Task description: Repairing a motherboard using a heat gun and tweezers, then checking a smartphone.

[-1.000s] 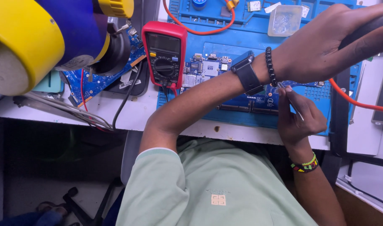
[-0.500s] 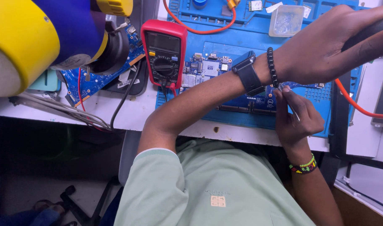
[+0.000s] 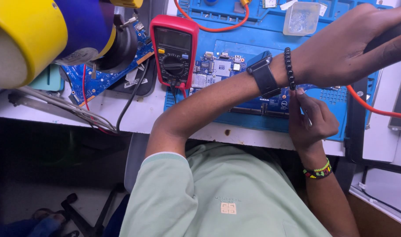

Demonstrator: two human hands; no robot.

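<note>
A large yellow-and-blue cylinder fills the upper left of the frame, above a bare blue circuit board and loose cables on the white bench. Just right of it, upper centre, a red multimeter lies face up at the edge of a blue work mat. On the mat sits a second, darker circuit board, partly covered by the person's forearm, which crosses the frame from lower centre to upper right and wears a black watch and a bead bracelet. That left hand is clenched around a dark handle at the upper right edge. Below it, right of centre, the right hand pinches a thin metal tool, its tip hidden against the board. A clear plastic box rests at the top, and an orange cable trails off right.
</note>
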